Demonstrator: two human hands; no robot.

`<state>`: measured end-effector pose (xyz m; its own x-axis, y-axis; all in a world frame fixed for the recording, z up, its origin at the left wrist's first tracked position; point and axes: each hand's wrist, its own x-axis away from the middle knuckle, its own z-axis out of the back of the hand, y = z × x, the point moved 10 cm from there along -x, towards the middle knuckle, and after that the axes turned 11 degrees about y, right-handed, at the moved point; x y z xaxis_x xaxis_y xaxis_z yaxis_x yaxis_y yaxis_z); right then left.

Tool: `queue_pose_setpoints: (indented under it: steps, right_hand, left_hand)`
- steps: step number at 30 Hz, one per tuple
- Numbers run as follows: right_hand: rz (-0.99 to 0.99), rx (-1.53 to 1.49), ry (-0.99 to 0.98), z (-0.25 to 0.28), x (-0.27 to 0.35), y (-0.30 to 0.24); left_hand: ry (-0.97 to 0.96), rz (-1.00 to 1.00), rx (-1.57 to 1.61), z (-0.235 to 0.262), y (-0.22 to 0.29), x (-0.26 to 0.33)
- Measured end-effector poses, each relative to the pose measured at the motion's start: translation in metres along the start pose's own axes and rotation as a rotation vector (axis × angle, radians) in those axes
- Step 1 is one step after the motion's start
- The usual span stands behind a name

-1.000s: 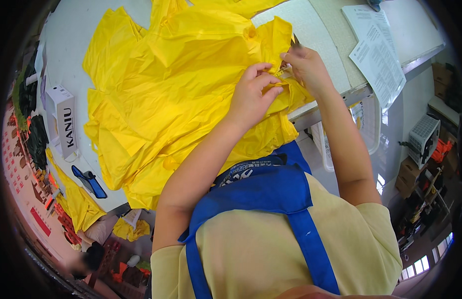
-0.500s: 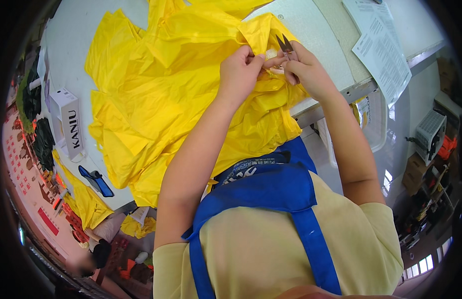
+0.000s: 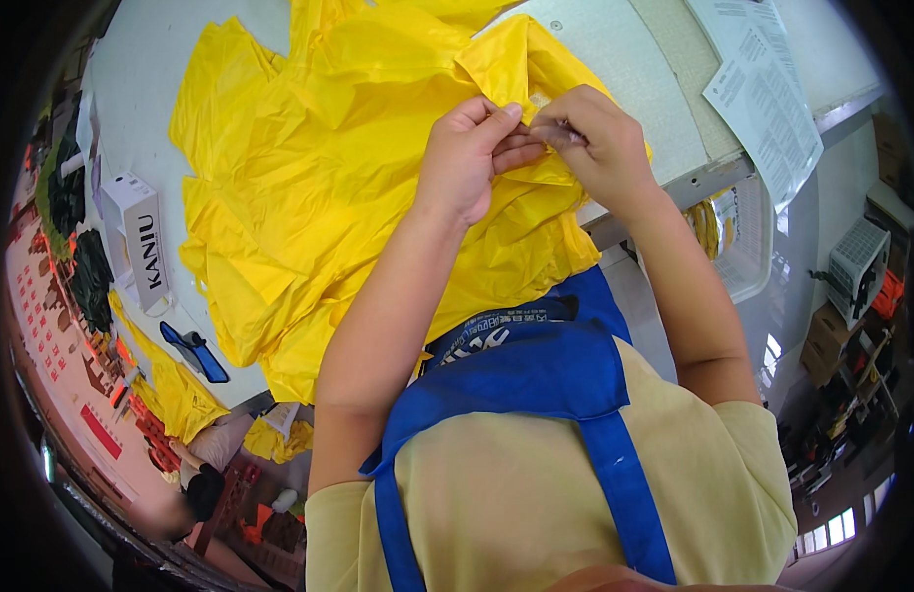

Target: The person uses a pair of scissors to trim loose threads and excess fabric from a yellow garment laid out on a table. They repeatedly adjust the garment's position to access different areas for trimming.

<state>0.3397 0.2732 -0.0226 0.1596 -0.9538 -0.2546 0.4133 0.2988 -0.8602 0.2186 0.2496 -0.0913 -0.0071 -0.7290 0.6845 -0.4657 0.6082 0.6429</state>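
A large, crumpled sheet of thin yellow fabric [image 3: 319,197], shiny like rainwear, spreads over the table and hangs over its near edge. My left hand [image 3: 467,158] pinches the fabric's edge between thumb and fingers, near a folded yellow corner [image 3: 501,64]. Close against it, my right hand [image 3: 600,143] is closed, thumb and forefinger pinched together at the same edge. A small metallic glint of the thread snips [image 3: 576,136] shows within the right hand; their blades are hidden. What the right fingertips pinch is too small to make out.
Printed sheets [image 3: 767,109] lie at the table's right edge, above a clear plastic bin [image 3: 753,266] holding yellow material. On the left stand a white box [image 3: 136,237] and a blue-and-black object [image 3: 193,352]. Another person's arm [image 3: 202,488] shows at lower left.
The snips' blades, which pointed upward from my right hand, no longer show. My right hand has turned with its knuckles up and moved closer to the left, whose fingers have shifted on the fabric.
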Motion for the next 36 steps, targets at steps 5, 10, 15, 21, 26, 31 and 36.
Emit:
queue_pose_setpoints:
  steps: [5, 10, 15, 21, 26, 31, 36]
  right_hand:
    - [-0.367, -0.386, 0.094, 0.017, 0.005, 0.039]
    - [-0.002, 0.095, -0.106, 0.026, 0.003, 0.011]
    - [0.241, 0.106, -0.091, 0.021, -0.005, -0.014]
    - [0.353, 0.155, -0.101, 0.017, -0.004, -0.026]
    - [0.253, 0.090, -0.062, 0.020, -0.007, -0.021]
    - [-0.337, -0.190, 0.093, 0.029, 0.008, 0.049]
    - [-0.414, -0.296, 0.178, 0.040, 0.008, 0.075]
  left_hand:
    - [0.005, 0.018, 0.007, 0.004, 0.001, 0.002]
    - [-0.031, 0.041, 0.047, 0.003, 0.001, 0.003]
    - [-0.032, 0.047, 0.001, 0.000, 0.001, 0.004]
    - [-0.013, 0.047, -0.027, 0.001, -0.001, 0.006]
    - [0.004, 0.038, -0.059, 0.000, 0.001, 0.007]
    - [-0.008, 0.031, -0.068, 0.002, 0.001, 0.006]
    - [-0.012, 0.016, -0.113, -0.001, 0.005, 0.008]
